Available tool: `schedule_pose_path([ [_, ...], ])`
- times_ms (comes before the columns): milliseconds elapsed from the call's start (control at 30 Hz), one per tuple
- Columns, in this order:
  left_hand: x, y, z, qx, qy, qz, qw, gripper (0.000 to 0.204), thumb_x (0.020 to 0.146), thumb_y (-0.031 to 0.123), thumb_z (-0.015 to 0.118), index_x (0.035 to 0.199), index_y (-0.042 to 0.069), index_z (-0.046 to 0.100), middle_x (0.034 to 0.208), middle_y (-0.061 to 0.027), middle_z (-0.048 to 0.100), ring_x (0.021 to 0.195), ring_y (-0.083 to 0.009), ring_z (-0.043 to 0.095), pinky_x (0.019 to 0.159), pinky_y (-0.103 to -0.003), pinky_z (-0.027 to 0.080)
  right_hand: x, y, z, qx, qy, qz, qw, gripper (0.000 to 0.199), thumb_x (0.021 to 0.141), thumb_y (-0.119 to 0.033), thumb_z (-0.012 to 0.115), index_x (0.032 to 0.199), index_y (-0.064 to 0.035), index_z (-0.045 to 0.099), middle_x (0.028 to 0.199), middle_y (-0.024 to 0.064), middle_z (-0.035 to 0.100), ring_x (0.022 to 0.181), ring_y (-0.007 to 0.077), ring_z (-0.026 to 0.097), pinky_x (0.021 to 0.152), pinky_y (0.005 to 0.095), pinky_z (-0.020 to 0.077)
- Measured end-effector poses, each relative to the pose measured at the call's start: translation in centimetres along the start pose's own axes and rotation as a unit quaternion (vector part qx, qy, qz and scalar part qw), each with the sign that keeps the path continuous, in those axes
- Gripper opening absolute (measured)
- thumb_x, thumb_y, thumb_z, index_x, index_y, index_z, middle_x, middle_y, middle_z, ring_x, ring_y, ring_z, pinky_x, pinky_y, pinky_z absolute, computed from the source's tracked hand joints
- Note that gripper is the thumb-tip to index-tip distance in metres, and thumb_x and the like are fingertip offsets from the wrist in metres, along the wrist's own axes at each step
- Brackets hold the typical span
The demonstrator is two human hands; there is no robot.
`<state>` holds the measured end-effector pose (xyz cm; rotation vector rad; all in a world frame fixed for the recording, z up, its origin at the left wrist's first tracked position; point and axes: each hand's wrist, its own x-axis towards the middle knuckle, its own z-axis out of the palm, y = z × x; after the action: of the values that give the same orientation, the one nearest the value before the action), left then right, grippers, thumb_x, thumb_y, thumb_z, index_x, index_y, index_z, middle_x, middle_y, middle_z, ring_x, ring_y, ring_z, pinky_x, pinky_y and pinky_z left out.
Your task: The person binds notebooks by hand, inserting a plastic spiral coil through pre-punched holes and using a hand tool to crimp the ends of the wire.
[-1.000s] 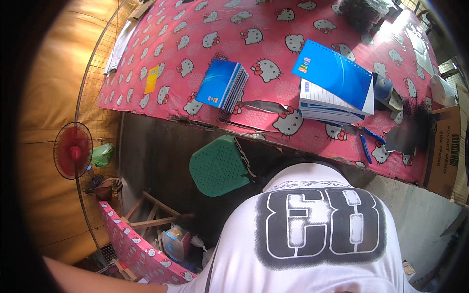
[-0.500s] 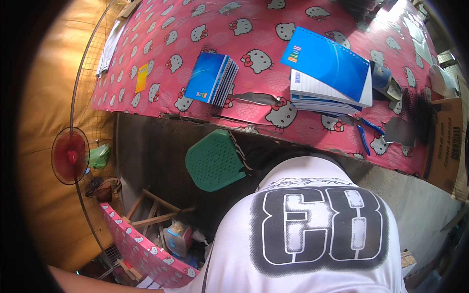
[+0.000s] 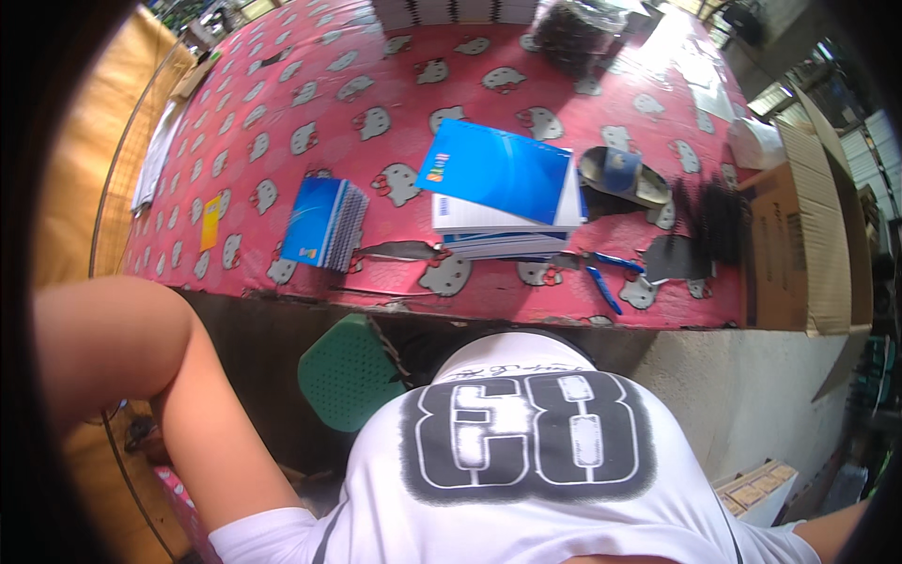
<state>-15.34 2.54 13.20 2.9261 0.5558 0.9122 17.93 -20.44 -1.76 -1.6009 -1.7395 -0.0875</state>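
Note:
Neither of my hands shows. My bent left arm (image 3: pixel 211 423) rises at the left, its forearm coming up close and blurred toward the picture's edge. Only a bit of my right arm (image 3: pixel 836 531) appears at the lower right. On the table lies a stack of blue-covered notebooks (image 3: pixel 507 242), the top blue cover (image 3: pixel 503 171) turned askew over white pages. To its left sits a smaller stack of blue spiral notebooks (image 3: pixel 319 224). A blue-handled tool like pliers (image 3: pixel 606 277) rests open near the front edge. No hand touches any of these.
A pink patterned cloth covers the table (image 3: pixel 357 122). Right of the notebooks are an oval item with a blue band (image 3: pixel 620 174), a dark bristly pile (image 3: pixel 719 221) and an open cardboard box (image 3: pixel 789 235). Beneath the front edge stands a green perforated chair (image 3: pixel 343 371).
The view has shifted, showing more of the table's far side and the box. My left arm has come up, bent at the elbow. The notebooks and tool look unmoved on the table.

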Motion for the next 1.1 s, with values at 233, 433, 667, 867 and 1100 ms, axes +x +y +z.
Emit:
schedule_pose_path([
  [233, 6.7, -0.5, 18.5, -0.268, -0.233, 0.029, 0.934, 0.031, 0.092, 0.022, 0.061, 0.118, 0.005, 0.060, 0.115, -0.0088, 0.062, 0.101, -0.0167, 0.060, 0.088, -0.029, 0.046, -4.9, 1.9, -8.9, -0.176, 0.063, 0.126, 0.974, 0.035, 0.077, -0.023, 0.074, 0.101, -0.0009, 0.062, 0.094, 0.0167, 0.062, 0.090, 0.0279, 0.062, 0.078, 0.0402, 0.0479],
  [433, 6.1, -0.4, 25.3, -0.266, -0.467, -0.034, 0.843, 0.048, 0.084, 0.032, 0.070, 0.121, 0.003, 0.059, 0.110, -0.0094, 0.063, 0.101, -0.0154, 0.059, 0.089, -0.031, 0.046, -6.1, 1.8, -12.6, -0.235, 0.091, 0.163, 0.954, 0.034, 0.077, -0.024, 0.074, 0.099, -0.0007, 0.063, 0.093, 0.0168, 0.063, 0.088, 0.0281, 0.062, 0.078, 0.0405, 0.0481],
  [667, 7.3, -0.4, 25.9, -0.337, -0.452, -0.156, 0.811, 0.040, 0.070, 0.018, 0.080, 0.101, -0.002, 0.067, 0.088, -0.0090, 0.070, 0.080, -0.0142, 0.065, 0.075, -0.029, 0.051, -2.7, 0.1, -15.3, -0.281, 0.139, 0.141, 0.939, 0.033, 0.076, -0.024, 0.074, 0.097, -0.0006, 0.064, 0.091, 0.0170, 0.064, 0.087, 0.0285, 0.063, 0.077, 0.0408, 0.0484],
  [867, 7.2, 1.6, 24.5, -0.304, -0.353, -0.143, 0.874, 0.031, 0.070, 0.006, 0.078, 0.096, -0.001, 0.065, 0.084, -0.0064, 0.067, 0.079, -0.0121, 0.063, 0.073, -0.027, 0.051, 4.3, 2.9, -13.5, -0.279, 0.170, 0.140, 0.935, 0.032, 0.076, -0.024, 0.075, 0.096, -0.0004, 0.065, 0.089, 0.0171, 0.065, 0.086, 0.0287, 0.064, 0.077, 0.0410, 0.0486],
  [1100, 4.3, 3.4, 18.9, -0.233, -0.050, -0.051, 0.970, 0.030, 0.068, 0.004, 0.075, 0.096, 0.004, 0.064, 0.077, -0.0100, 0.065, 0.070, -0.0253, 0.062, 0.066, -0.034, 0.048, -6.6, 24.5, 4.2, -0.261, 0.047, 0.441, 0.857, 0.038, 0.074, -0.030, 0.076, 0.093, 0.0002, 0.063, 0.093, 0.0206, 0.063, 0.088, 0.0379, 0.062, 0.079, 0.0468, 0.0483],
])
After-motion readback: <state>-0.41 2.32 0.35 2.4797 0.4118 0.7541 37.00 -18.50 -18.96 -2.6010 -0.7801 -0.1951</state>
